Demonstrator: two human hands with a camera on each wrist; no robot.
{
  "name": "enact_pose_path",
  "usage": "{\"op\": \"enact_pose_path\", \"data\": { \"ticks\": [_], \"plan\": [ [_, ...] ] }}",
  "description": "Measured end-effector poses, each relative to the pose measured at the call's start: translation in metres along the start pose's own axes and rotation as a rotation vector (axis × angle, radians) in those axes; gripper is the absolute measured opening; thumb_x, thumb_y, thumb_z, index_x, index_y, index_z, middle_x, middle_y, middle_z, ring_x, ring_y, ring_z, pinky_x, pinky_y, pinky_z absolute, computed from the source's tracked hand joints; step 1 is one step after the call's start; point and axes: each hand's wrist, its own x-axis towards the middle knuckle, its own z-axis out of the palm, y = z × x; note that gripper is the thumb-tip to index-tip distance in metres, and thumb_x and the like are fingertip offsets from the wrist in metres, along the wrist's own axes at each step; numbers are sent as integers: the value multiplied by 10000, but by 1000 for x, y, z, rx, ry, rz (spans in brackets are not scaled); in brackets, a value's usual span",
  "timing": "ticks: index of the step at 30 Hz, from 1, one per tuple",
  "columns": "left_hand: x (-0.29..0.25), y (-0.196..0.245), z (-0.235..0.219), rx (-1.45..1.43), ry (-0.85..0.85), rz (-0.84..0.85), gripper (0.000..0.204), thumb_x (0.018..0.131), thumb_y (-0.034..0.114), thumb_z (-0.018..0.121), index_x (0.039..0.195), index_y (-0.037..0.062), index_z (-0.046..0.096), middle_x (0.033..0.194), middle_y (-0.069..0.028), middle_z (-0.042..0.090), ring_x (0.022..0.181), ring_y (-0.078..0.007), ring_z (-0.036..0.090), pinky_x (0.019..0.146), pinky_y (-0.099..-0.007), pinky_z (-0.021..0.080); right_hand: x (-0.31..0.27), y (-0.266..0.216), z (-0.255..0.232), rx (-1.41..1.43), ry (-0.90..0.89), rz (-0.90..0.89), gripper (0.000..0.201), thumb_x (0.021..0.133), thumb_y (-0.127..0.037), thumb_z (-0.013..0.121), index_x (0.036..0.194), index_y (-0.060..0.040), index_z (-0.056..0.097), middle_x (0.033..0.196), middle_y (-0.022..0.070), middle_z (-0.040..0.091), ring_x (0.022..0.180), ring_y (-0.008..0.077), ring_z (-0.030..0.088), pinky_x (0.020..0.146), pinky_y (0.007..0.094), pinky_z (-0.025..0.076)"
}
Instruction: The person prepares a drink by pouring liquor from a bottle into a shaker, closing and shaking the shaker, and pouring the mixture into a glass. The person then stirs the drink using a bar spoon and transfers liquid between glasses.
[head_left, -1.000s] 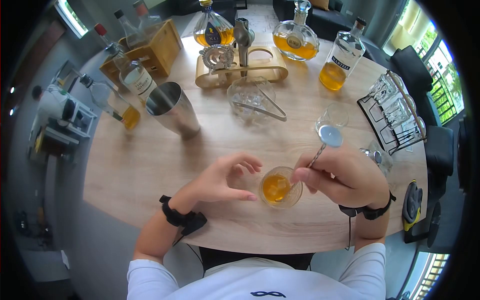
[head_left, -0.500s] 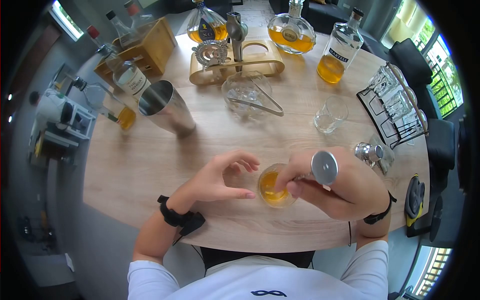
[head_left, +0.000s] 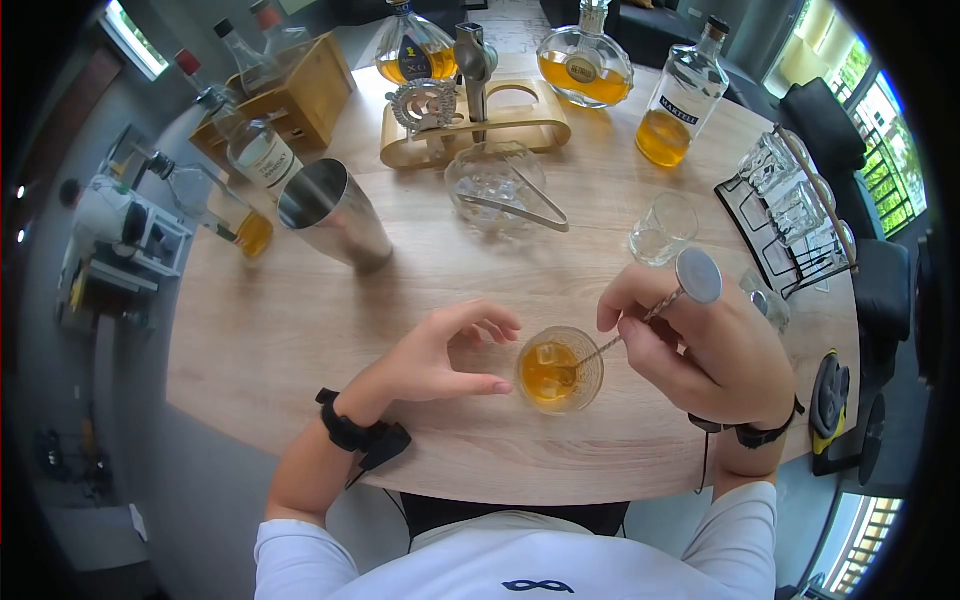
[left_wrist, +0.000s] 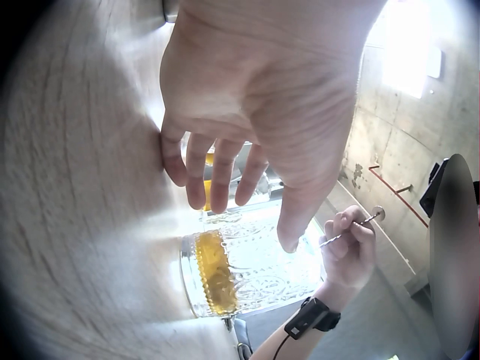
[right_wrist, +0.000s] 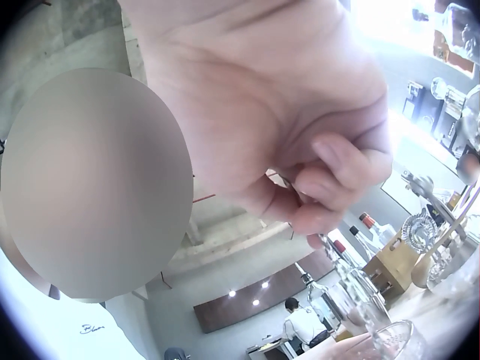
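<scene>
My right hand (head_left: pixel 710 350) pinches the twisted shaft of a bar spoon (head_left: pixel 699 276), its round disc end sticking up above the knuckles. The spoon's lower end slants into a patterned glass (head_left: pixel 560 370) of amber drink with ice cubes. Left of this glass, my left hand (head_left: pixel 435 355) is held with relaxed, spread fingers and thumb, holding nothing. From the left wrist view, its fingertips are close to the wall of the glass (left_wrist: pixel 274 262). In the right wrist view, curled fingers (right_wrist: pixel 330 187) hide much of the spoon's shaft.
Behind the glass is an ice bowl (head_left: pixel 490 190) with tongs (head_left: pixel 520 213) across it. A metal shaker tin (head_left: pixel 340 220) stands to the left, a small glass (head_left: pixel 662 230) to the right. Farther back are several bottles (head_left: pixel 685 100), a wooden stand (head_left: pixel 545 125) and a glass rack (head_left: pixel 790 215).
My right hand swung in over the glass, then back to the right, with the bar spoon's disc end tilting along. The left hand has stayed in place beside the glass.
</scene>
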Motion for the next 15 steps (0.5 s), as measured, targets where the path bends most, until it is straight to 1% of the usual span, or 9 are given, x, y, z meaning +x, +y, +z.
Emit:
{"op": "enact_pose_path", "data": {
  "ticks": [1,3,7,9,10,12,13,15],
  "plan": [
    [0,1,0,0,-1,0,624,781,269,929,1305,81,648,1225,-60,697,1122,-189,658,944,-325,503,0,0,4,1,0,1,107,903,13,612,959,-44,683,739,28,623,620,118,619,548,261,440],
    [0,2,0,22,-2,-4,622,781,267,928,1304,79,648,1216,-61,700,1120,-192,659,946,-329,505,0,0,12,56,152,-39,110,891,4,661,994,-24,636,804,106,644,633,267,636,567,365,470],
    [1,1,0,16,0,-2,621,782,271,926,1303,76,650,1207,-65,705,1117,-194,663,947,-332,507,1,-3,18,66,161,-71,118,892,13,668,997,-23,628,848,112,652,657,263,644,575,363,475],
    [1,-1,0,24,-4,13,619,785,275,924,1302,73,650,1202,-69,708,1113,-197,667,946,-333,509,2,-3,21,167,171,-111,140,866,64,698,984,-10,703,810,75,665,680,183,649,606,283,482],
    [1,-1,1,23,-4,13,619,785,275,924,1302,73,650,1202,-69,708,1113,-197,667,946,-333,509,3,-2,20,168,171,-111,140,866,64,698,984,-10,703,810,75,665,680,183,649,606,283,482],
    [0,-2,3,-50,11,-26,618,786,277,923,1301,71,650,1201,-71,710,1112,-198,670,944,-333,511,7,2,15,255,-26,-238,147,873,52,714,1008,-3,728,816,99,668,713,241,661,632,319,491],
    [1,-3,2,-40,2,-36,617,785,277,923,1299,72,650,1201,-70,708,1108,-197,668,942,-333,512,6,2,14,255,-28,-238,147,873,52,714,1008,-3,728,816,99,668,713,241,661,632,319,491],
    [2,2,0,2,-3,-14,614,785,279,923,1296,72,651,1201,-69,707,1105,-196,667,940,-332,512,5,2,11,322,-50,-258,162,870,47,727,1021,-8,740,812,112,663,730,275,659,646,344,487]
  ]
}}
